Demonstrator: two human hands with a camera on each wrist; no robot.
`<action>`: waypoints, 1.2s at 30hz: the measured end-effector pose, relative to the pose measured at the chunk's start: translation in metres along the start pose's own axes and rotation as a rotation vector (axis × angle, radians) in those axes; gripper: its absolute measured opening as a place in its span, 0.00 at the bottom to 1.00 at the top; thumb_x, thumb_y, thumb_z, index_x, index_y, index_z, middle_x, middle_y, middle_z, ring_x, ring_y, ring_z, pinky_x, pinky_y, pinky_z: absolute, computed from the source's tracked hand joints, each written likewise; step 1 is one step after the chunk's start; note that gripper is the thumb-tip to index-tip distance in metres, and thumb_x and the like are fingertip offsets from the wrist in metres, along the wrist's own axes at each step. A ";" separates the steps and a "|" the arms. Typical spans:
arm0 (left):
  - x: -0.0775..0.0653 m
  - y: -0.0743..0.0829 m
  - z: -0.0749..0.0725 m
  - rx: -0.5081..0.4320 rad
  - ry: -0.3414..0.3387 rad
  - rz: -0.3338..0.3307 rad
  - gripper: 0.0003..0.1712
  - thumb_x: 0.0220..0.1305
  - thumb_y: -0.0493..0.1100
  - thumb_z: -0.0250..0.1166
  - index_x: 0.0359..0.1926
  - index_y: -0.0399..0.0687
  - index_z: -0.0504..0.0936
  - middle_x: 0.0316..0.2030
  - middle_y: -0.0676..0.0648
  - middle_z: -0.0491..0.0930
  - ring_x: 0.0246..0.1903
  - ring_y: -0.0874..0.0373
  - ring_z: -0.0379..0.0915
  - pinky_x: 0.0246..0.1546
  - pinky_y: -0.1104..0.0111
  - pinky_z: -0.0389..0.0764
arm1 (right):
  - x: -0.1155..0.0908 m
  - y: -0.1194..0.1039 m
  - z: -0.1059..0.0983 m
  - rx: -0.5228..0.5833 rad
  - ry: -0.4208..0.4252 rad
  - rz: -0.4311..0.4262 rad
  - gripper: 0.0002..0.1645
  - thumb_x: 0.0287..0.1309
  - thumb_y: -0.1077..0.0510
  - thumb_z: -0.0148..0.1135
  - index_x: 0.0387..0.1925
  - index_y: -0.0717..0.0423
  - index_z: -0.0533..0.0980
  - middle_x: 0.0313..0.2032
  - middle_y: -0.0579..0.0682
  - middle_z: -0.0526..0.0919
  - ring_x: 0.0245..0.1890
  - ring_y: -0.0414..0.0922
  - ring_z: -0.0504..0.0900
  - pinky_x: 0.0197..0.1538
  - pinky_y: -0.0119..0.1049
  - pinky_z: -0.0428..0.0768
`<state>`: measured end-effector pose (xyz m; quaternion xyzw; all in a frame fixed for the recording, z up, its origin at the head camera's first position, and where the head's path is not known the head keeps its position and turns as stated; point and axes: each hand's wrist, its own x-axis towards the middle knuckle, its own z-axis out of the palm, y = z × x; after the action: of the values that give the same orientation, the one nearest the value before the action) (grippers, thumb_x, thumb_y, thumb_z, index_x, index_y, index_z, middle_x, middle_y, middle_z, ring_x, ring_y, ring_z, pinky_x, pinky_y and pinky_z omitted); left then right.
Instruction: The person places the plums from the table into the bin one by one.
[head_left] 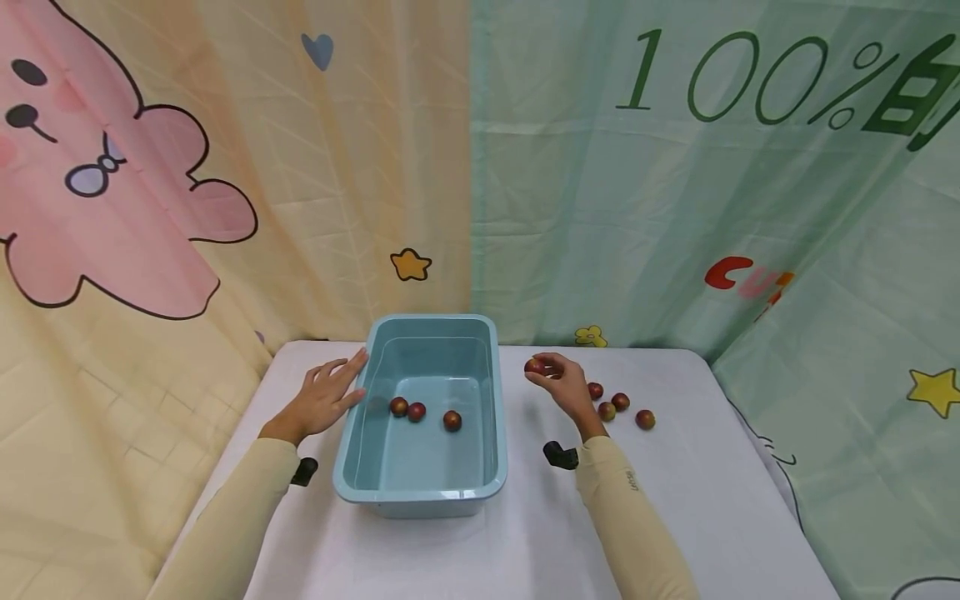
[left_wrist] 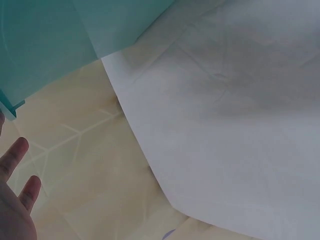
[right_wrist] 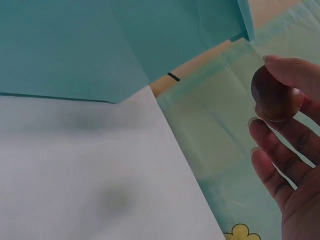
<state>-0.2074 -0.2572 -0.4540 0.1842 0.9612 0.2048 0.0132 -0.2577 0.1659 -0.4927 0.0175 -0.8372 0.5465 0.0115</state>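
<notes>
My right hand (head_left: 564,385) pinches a small dark red plum (right_wrist: 276,95) between thumb and fingertips, raised over the table just right of the basin. Against the left rim of the light blue plastic basin (head_left: 420,493) rests my left hand (head_left: 324,398), its fingers spread and fairly straight. Inside the basin lie three plums, one of them a reddish plum (head_left: 452,421) apart from the other two. Behind and right of my right wrist, several more plums sit on the cloth, the outermost plum (head_left: 645,419) a little apart. In the left wrist view only part of the left hand (left_wrist: 17,200) shows.
A white cloth covers the table (head_left: 720,500). Printed curtains (head_left: 555,208) hang close behind the table and at both sides. Small black devices are worn at both wrists, a black wrist mount (head_left: 561,455) showing at the right one.
</notes>
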 end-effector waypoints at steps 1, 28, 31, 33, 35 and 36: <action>0.000 0.000 0.000 -0.001 0.002 0.004 0.40 0.72 0.57 0.47 0.76 0.47 0.45 0.74 0.40 0.48 0.69 0.34 0.42 0.65 0.38 0.38 | 0.000 -0.001 0.000 0.000 -0.002 -0.004 0.28 0.55 0.51 0.70 0.56 0.55 0.76 0.52 0.57 0.79 0.49 0.53 0.77 0.52 0.46 0.79; 0.000 -0.001 -0.004 0.023 -0.012 0.008 0.40 0.72 0.57 0.47 0.76 0.47 0.45 0.74 0.40 0.48 0.70 0.34 0.43 0.65 0.39 0.38 | 0.012 -0.060 0.013 -0.036 -0.165 -0.184 0.30 0.56 0.48 0.69 0.56 0.59 0.76 0.47 0.55 0.82 0.44 0.50 0.79 0.47 0.43 0.80; 0.001 0.000 -0.003 0.017 -0.008 0.006 0.40 0.72 0.56 0.47 0.76 0.47 0.45 0.74 0.40 0.48 0.69 0.34 0.43 0.65 0.39 0.38 | 0.016 -0.068 0.017 -0.045 -0.195 -0.217 0.29 0.56 0.50 0.70 0.56 0.60 0.76 0.45 0.55 0.83 0.43 0.50 0.79 0.46 0.42 0.80; 0.000 0.000 -0.003 0.016 -0.007 0.003 0.40 0.72 0.56 0.47 0.76 0.47 0.45 0.74 0.40 0.48 0.69 0.34 0.43 0.66 0.39 0.38 | 0.018 -0.073 0.019 -0.051 -0.211 -0.229 0.27 0.55 0.52 0.70 0.55 0.59 0.77 0.45 0.54 0.83 0.42 0.50 0.79 0.45 0.41 0.81; 0.000 0.001 -0.002 0.013 -0.010 -0.006 0.40 0.72 0.56 0.47 0.76 0.47 0.45 0.74 0.41 0.47 0.70 0.34 0.42 0.66 0.39 0.37 | 0.019 -0.077 0.022 -0.064 -0.221 -0.239 0.26 0.55 0.52 0.70 0.54 0.58 0.77 0.44 0.54 0.82 0.42 0.50 0.79 0.45 0.41 0.81; 0.000 0.001 -0.002 0.011 -0.011 -0.006 0.40 0.72 0.57 0.47 0.76 0.47 0.45 0.74 0.41 0.47 0.70 0.34 0.42 0.66 0.39 0.37 | 0.019 -0.079 0.023 -0.070 -0.227 -0.242 0.26 0.55 0.52 0.70 0.53 0.58 0.78 0.44 0.54 0.82 0.43 0.50 0.79 0.46 0.41 0.81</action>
<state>-0.2070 -0.2571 -0.4517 0.1823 0.9629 0.1983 0.0182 -0.2734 0.1123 -0.4290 0.1794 -0.8434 0.5061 -0.0166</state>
